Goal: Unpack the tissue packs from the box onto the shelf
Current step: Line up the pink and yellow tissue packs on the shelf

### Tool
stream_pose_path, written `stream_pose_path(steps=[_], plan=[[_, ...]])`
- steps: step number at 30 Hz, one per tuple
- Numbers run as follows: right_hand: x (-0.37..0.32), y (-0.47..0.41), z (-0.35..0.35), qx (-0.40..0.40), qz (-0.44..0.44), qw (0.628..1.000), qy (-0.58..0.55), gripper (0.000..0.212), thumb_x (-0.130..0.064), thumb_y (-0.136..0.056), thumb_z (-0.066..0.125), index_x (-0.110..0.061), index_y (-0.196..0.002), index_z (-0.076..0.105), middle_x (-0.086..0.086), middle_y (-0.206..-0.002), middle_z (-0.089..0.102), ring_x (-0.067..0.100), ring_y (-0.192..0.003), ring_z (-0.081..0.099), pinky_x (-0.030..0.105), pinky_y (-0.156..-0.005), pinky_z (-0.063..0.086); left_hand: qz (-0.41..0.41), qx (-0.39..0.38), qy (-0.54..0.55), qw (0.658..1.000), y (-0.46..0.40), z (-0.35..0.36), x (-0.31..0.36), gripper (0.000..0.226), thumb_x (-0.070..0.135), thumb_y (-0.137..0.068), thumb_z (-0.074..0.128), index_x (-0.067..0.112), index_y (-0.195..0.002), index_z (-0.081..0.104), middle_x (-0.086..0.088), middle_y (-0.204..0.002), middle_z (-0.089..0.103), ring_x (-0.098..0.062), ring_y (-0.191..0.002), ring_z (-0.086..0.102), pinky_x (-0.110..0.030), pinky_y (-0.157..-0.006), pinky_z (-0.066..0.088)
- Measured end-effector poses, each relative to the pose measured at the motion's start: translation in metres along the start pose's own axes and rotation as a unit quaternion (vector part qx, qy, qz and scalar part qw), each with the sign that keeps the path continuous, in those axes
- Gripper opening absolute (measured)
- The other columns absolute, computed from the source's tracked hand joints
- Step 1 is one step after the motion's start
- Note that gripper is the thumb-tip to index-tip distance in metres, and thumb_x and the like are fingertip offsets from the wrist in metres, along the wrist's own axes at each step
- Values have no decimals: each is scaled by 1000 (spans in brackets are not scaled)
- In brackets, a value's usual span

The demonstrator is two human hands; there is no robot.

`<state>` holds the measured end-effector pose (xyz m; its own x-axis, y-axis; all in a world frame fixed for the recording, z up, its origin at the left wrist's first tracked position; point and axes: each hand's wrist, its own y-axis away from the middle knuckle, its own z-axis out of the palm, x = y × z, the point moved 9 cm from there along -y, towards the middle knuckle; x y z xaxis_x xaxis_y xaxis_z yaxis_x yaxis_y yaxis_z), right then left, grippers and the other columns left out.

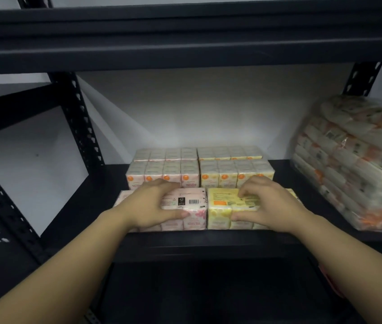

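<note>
Two tissue packs side by side, pink pack (192, 208) under left hand (152, 204), yellow pack (222, 206) under right hand (269, 204)

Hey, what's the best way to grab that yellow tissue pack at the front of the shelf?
Come from the front. The yellow tissue pack lies flat at the shelf edge, pressed against the pink pack, so pinch top and front face, as the right hand does.

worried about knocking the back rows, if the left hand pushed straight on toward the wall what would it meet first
Probably the pink pack row standing right behind the pink pack under the left hand; the gap between them is hard to judge.
</note>
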<state>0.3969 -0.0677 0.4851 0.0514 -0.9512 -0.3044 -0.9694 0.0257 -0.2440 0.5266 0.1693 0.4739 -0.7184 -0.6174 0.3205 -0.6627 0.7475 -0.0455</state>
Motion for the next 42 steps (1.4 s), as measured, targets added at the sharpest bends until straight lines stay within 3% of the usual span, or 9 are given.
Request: stream_pose_path(steps=[6, 10, 15, 20, 23, 28, 32, 37, 42], plan=[[-56, -34, 29, -27, 46, 997, 47, 81, -84, -91, 31, -28, -145, 52, -1, -145, 56, 22, -134, 49, 46, -110, 41, -198, 29, -32, 979, 37, -36, -77, 89, 86, -85, 45, 27, -152, 45, -6, -148, 50, -28, -131, 53, -50, -106, 49], [-66, -56, 50, -110, 125, 981, 102, 77, -90, -86, 23, -22, -100, 58, -2, -100, 62, 24, -104, 57, 44, -93, 48, -283, -3, 40, 958, 59, -29, -112, 102, 92, -79, 46, 15, -146, 52, -5, -133, 64, -23, -116, 64, -35, -84, 53], [-80, -60, 48, -84, 110, 987, 82, 59, -82, -90, 38, -24, -89, 49, -9, -78, 51, 15, -80, 54, 37, -75, 49, -226, 46, 108, 967, 61, -32, -101, 50, 69, -92, 59, 21, -101, 70, 9, -88, 72, -7, -78, 69, -22, -59, 48], [-80, -59, 40, 5, 110, 994, 12, 51, -75, -80, 67, -26, -89, 58, -6, -88, 67, 14, -82, 61, 37, -75, 55, -201, 142, 122, 961, 72, -51, -105, 35, 56, -85, 78, 27, -96, 62, 11, -85, 68, -3, -74, 65, -19, -55, 42], [-78, -53, 39, 21, 123, 991, -57, 54, -65, -69, 84, -21, -83, 57, -4, -85, 67, 16, -79, 61, 33, -65, 49, -180, 153, 180, 955, 77, -48, -111, 49, 45, -71, 92, 26, -101, 58, 11, -92, 70, -6, -82, 70, -16, -59, 49], [-81, -53, 38, 37, 126, 990, -50, 62, -83, -77, 61, -21, -81, 59, -4, -77, 66, 15, -74, 61, 33, -62, 45, -196, 148, 217, 945, 81, -36, -112, 71, 66, -79, 77, 21, -127, 52, 13, -104, 66, -2, -87, 66, -16, -64, 48], [-78, -65, 51, -22, 149, 989, 9, 75, -83, -91, 33, -22, -118, 67, -5, -112, 70, 21, -105, 65, 38, -88, 51, -235, 100, 196, 947, 72, -27, -116, 51, 63, -96, 57, 17, -117, 64, 5, -104, 73, -9, -86, 69, -29, -73, 58], [-68, -65, 53, -13, 146, 985, -87, 55, -74, -83, 64, -24, -106, 72, -10, -97, 70, 14, -92, 66, 35, -79, 53, -215, 145, 267, 928, 75, -26, -120, 34, 44, -91, 75, 20, -113, 64, 7, -103, 73, -11, -92, 71, -28, -73, 56], [-71, -53, 44, 35, 129, 979, -151, 57, -54, -61, 94, -34, -100, 59, -17, -102, 65, 5, -95, 63, 34, -78, 55, -165, 176, 319, 917, 85, -16, -121, 94, 19, -70, 95, 24, -146, 40, 7, -115, 62, -10, -102, 66, -24, -79, 55]])
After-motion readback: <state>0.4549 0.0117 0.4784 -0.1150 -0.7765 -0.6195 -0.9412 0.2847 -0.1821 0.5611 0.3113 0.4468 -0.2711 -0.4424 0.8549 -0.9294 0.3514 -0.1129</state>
